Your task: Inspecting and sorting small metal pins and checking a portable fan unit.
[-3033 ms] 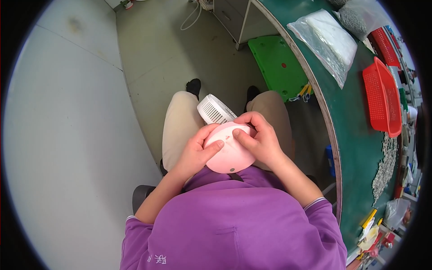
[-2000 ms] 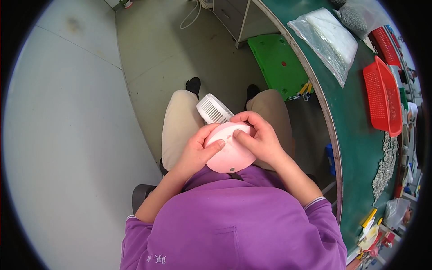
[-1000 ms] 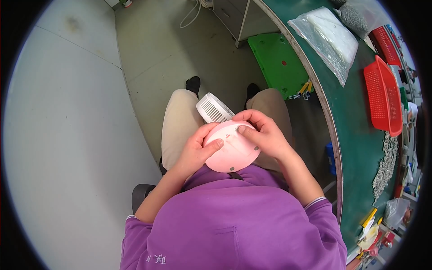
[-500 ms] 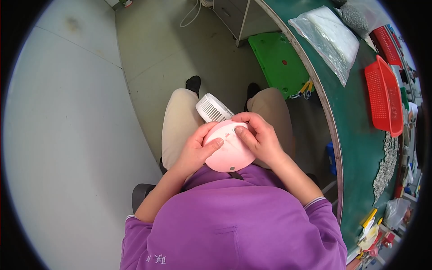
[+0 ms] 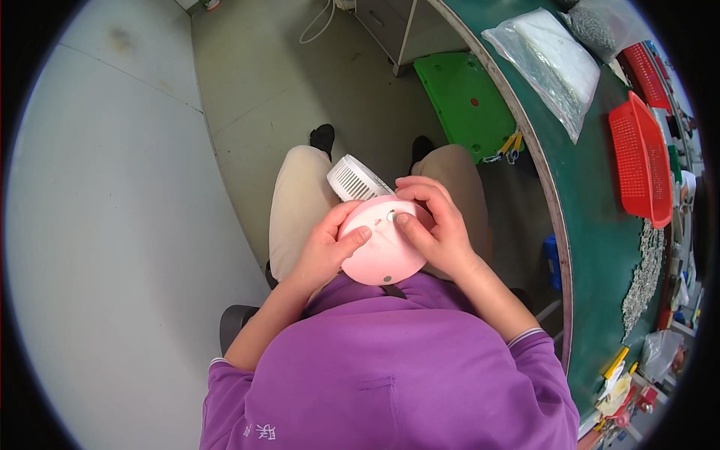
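Note:
A small fan rests in my lap between my knees, its round pink base [image 5: 384, 256] facing up and its white slatted head [image 5: 355, 180] pointing away. My left hand [image 5: 330, 238] grips the left edge of the base, thumb on the flat face and fingers behind it. On the upper right, my right hand [image 5: 437, 225] has its thumb beside a small white round spot [image 5: 391, 216] on the face. Its index and middle fingers curve over the far rim, slightly raised. A dark round dot [image 5: 388, 279] marks the near edge. The fan's neck is hidden.
The green worktop [image 5: 592, 210] curves along my right, bearing a clear bag of white material [image 5: 547, 67], a red basket [image 5: 637, 161] and a heap of small metal parts [image 5: 643, 281]. Below leans a green plastic panel [image 5: 469, 105]. A pale wall or panel [image 5: 112, 225] stands left.
The fingers of my right hand have lifted and spread at the far rim, and its thumb has shifted slightly, showing more of the white spot. My left hand stays in place.

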`<action>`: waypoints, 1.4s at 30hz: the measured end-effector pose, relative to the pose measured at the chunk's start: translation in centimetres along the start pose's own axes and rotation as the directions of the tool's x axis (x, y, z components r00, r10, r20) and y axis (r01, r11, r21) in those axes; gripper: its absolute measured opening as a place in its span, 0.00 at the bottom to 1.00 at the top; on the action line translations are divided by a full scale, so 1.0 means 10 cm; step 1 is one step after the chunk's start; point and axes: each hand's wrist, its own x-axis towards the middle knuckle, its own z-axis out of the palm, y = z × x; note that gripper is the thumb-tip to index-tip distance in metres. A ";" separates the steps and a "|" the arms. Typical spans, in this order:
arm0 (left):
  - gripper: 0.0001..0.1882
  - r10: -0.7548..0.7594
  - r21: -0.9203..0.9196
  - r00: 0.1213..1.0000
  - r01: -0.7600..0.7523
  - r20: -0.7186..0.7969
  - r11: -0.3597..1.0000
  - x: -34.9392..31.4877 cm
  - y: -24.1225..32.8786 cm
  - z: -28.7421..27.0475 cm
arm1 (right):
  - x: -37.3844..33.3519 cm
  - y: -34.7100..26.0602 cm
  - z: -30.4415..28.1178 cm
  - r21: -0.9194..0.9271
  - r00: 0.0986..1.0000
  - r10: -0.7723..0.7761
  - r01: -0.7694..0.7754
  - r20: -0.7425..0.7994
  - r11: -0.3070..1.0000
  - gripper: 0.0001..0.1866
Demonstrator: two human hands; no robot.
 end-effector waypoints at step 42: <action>0.23 0.040 -0.043 0.999 -0.040 0.001 0.998 0.01 -0.05 -0.01 | 0.11 -0.04 0.08 0.100 0.982 0.186 -0.184 -0.008 0.978 0.09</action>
